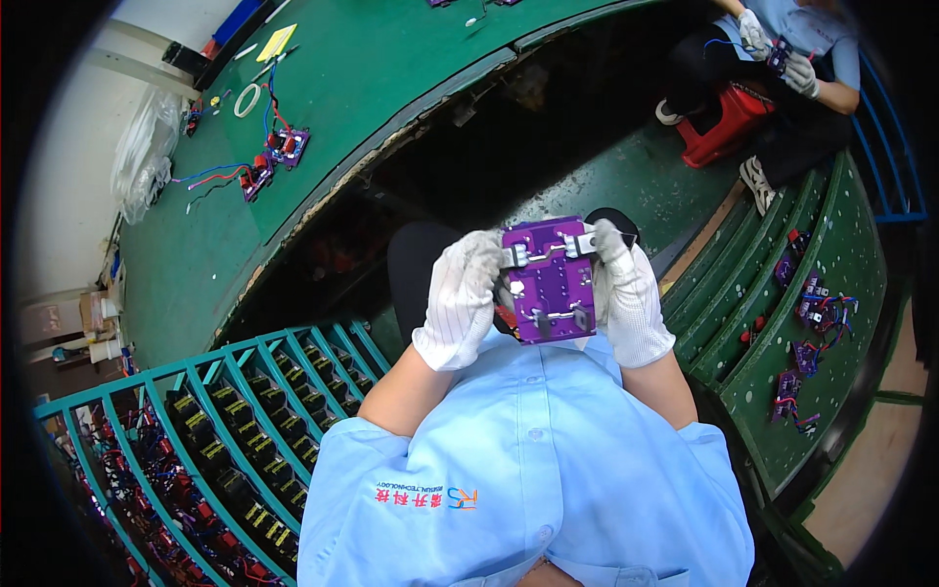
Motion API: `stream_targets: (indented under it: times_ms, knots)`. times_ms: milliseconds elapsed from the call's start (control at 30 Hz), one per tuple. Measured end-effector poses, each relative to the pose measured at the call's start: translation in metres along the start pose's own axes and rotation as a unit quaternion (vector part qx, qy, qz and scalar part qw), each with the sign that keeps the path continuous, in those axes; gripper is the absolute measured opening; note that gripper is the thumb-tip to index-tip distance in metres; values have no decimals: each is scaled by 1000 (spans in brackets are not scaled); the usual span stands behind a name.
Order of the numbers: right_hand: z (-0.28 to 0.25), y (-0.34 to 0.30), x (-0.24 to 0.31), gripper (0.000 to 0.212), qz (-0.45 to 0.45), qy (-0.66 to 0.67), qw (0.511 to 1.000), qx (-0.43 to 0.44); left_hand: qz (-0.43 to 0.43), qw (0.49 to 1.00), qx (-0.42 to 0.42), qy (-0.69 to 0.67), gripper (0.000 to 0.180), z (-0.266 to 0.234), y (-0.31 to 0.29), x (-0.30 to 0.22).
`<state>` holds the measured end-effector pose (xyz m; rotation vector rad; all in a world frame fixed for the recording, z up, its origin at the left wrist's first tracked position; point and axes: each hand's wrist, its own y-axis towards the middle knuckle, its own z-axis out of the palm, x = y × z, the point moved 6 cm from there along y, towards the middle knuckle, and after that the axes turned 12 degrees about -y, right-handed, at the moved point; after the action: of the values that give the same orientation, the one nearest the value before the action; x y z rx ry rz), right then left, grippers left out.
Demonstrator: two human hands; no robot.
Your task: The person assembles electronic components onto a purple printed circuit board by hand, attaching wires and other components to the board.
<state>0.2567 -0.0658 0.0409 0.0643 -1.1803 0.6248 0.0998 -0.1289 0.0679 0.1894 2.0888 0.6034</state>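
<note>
Both my hands wear white gloves and hold one purple circuit board (551,284) up in front of my chest. Its face toward me shows solder joints, metal tabs and dark parts near the lower edge. My left hand (466,293) is closed on the board's left edge. At the right edge, my right hand (626,298) is closed on it, with its fingers near the upper corner. The far side of the board is hidden from me.
A green workbench (391,59) with wired purple boards (286,147) lies ahead-left. Teal racks (225,386) of black parts and wired boards stand at lower left. On the right, a green stepped surface (841,254) carries more boards. A co-worker (797,49) sits on a red stool (729,122).
</note>
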Motion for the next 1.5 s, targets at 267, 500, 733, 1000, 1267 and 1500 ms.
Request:
stream_targets:
  times_ms: [267, 500, 733, 1000, 1267, 1500]
  knots:
    - [23, -14, 9, 56, -18, -174, 982, 72, -12, 991, -118, 58, 30, -16, -5, 17]
    - [39, -21, 14, 62, -190, -230, 952, 66, -311, 882, -57, -348, 36, 0, -5, 32]
    - [41, -25, 17, 69, -254, -328, 908, 55, -380, 751, -93, -532, 48, 13, -1, 16]
    - [41, -29, 27, 68, -281, -332, 899, 44, -389, 734, -91, -550, 49, 15, -2, 15]
    - [27, -24, 22, 65, -137, -119, 982, 49, -350, 739, -53, -573, 56, 12, 0, 0]
    - [12, -25, 5, 62, -85, -66, 992, 62, -350, 799, -79, -484, 61, 7, -3, 0]
